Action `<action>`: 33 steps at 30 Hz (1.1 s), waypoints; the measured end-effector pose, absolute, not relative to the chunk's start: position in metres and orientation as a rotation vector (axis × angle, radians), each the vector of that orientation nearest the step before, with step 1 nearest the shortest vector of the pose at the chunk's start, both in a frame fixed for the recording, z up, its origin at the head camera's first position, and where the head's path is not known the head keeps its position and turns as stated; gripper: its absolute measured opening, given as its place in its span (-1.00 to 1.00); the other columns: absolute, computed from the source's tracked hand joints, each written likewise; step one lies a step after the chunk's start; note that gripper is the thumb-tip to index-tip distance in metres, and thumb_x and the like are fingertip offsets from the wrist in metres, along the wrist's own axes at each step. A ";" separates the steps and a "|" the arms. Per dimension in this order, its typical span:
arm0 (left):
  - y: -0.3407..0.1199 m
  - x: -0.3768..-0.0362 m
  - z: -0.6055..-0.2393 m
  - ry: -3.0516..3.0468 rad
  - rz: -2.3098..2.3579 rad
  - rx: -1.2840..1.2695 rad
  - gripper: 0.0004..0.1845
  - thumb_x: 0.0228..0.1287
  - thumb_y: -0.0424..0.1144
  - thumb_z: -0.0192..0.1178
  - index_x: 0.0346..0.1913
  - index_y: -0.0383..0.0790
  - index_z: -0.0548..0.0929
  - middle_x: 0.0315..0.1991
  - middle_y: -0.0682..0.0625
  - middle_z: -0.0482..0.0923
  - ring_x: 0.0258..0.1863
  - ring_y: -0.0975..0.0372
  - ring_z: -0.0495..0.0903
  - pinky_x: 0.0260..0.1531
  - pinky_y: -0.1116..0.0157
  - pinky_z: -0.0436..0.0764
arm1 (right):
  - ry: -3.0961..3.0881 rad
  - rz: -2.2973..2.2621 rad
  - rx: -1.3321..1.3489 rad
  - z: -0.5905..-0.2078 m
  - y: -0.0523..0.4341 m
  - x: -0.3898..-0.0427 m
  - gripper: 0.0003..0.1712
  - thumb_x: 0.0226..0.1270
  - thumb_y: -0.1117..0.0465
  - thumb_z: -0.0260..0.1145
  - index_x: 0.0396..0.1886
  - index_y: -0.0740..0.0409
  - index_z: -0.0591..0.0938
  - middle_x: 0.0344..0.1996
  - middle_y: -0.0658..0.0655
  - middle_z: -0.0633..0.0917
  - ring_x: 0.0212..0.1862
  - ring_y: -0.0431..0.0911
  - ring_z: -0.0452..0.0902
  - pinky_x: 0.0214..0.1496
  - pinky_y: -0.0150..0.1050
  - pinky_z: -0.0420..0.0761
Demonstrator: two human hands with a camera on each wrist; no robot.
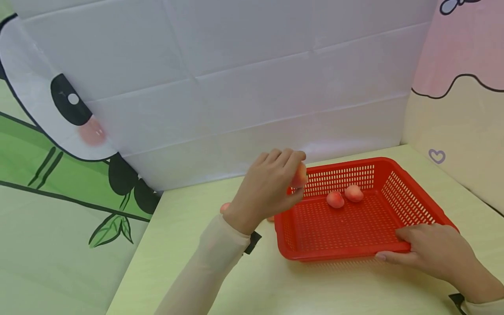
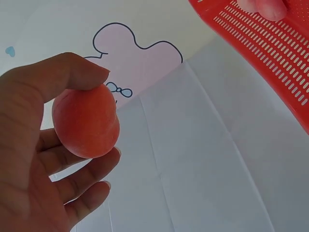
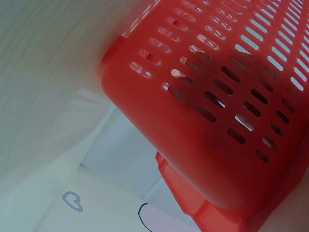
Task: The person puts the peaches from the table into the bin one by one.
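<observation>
My left hand (image 1: 271, 183) grips a peach (image 1: 300, 176) above the left rim of a red plastic basket (image 1: 334, 253). In the left wrist view the peach (image 2: 87, 121) is orange-red, with the thumb over its top and the fingers curled beneath. My right hand (image 1: 437, 249) holds the basket's front rim near the right corner, fingers over the inside and thumb on the outside. Two more peaches (image 1: 335, 199) lie inside, towards the back. From the right wrist, the slotted basket wall (image 3: 193, 111) fills much of the view; most of that hand is hidden.
Part of another peach (image 1: 225, 208) shows behind my left wrist. A small orange piece of something (image 1: 270, 218) peeks out beside the basket's left wall. The pale table (image 1: 189, 253) meets a printed white sheet (image 1: 244, 87) at the back and a printed panel (image 1: 460, 131) on the right.
</observation>
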State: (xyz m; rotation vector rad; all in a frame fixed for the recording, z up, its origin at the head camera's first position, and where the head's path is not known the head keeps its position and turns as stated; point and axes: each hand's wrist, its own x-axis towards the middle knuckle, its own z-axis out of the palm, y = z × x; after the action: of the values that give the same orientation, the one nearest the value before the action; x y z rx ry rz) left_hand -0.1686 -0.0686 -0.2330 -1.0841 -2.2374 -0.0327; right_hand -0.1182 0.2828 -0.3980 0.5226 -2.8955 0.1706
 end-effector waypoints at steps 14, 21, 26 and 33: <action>-0.054 -0.191 -0.218 -2.276 -0.060 -1.175 -0.85 0.23 -0.34 0.31 -0.22 -0.12 0.55 -0.19 0.01 0.53 -0.26 0.16 0.53 -0.18 0.24 0.51 | -2.888 0.167 0.536 -0.399 0.283 -0.118 -0.32 0.12 -0.59 0.42 -0.60 -0.21 0.40 -0.72 -0.22 0.28 -0.59 -0.27 0.17 -0.48 -0.27 0.13; -0.046 -0.204 -0.215 -2.339 0.064 -1.173 -0.89 0.30 -0.31 0.27 -0.17 -0.13 0.57 -0.19 0.02 0.49 -0.30 0.19 0.48 -0.20 0.29 0.50 | -2.872 0.171 0.536 -0.395 0.282 -0.117 -0.33 0.11 -0.58 0.44 -0.61 -0.22 0.40 -0.73 -0.23 0.27 -0.60 -0.29 0.17 -0.48 -0.28 0.12; -0.036 -0.216 -0.222 -2.399 0.223 -1.189 -0.95 0.37 -0.28 0.20 -0.17 -0.12 0.57 -0.18 0.03 0.50 -0.28 0.20 0.50 -0.17 0.30 0.50 | -2.894 0.158 0.524 -0.393 0.283 -0.118 -0.36 0.12 -0.57 0.44 -0.58 -0.21 0.45 -0.71 -0.22 0.31 -0.58 -0.26 0.21 -0.48 -0.26 0.18; -0.024 -0.226 -0.235 -2.358 0.476 -1.155 -0.87 0.45 -0.21 0.12 -0.07 -0.07 0.64 -0.16 0.08 0.57 -0.10 0.19 0.59 0.02 0.29 0.53 | -2.894 0.181 0.542 -0.397 0.283 -0.118 -0.36 0.14 -0.57 0.43 -0.58 -0.22 0.45 -0.70 -0.23 0.32 -0.58 -0.27 0.21 -0.48 -0.27 0.19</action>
State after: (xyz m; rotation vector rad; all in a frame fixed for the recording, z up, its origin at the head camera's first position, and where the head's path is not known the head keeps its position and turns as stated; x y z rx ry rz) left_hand -0.2264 -0.0240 -0.2353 -1.1545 -2.3583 0.4763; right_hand -0.1176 0.2827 -0.3970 0.5420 -2.8940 0.1808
